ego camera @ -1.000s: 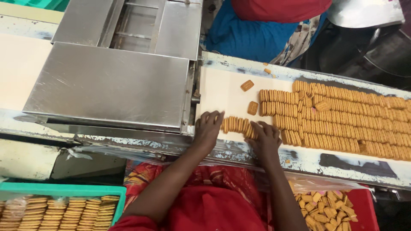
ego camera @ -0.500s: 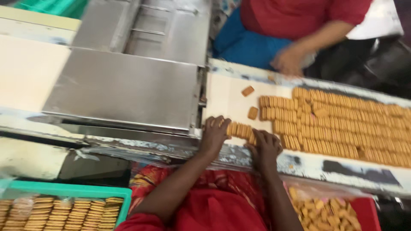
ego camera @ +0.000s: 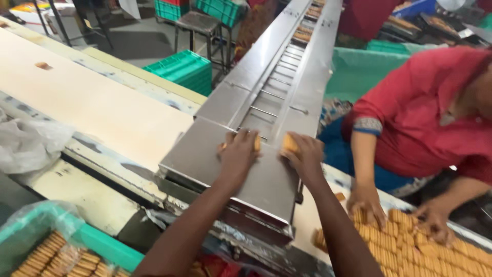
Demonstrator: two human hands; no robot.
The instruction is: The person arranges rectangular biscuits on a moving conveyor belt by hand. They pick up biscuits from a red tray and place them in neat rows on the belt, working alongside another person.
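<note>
Hands: left hand and right hand rest side by side on the steel chute, each curled shut on a short stack of biscuits.
Left stack: biscuits show only as an orange edge past the fingers, at the mouth of the slotted track.
Right stack: second stack pokes out above the thumb, just beside the track's right rail.
Step in hand: by the look of it, loading gathered biscuits onto the track.
Next move: likely calls for setting both stacks on edge between the rails and opening the fingers without toppling the row.
Supply: rows of biscuits lie on the belt at lower right, well apart from the hands.
Co-worker: person in red leans in with both hands on those rows.
Nearby: green tray lined with plastic holds packed biscuits at lower left; green crates stand on the floor beyond the belt.
</note>
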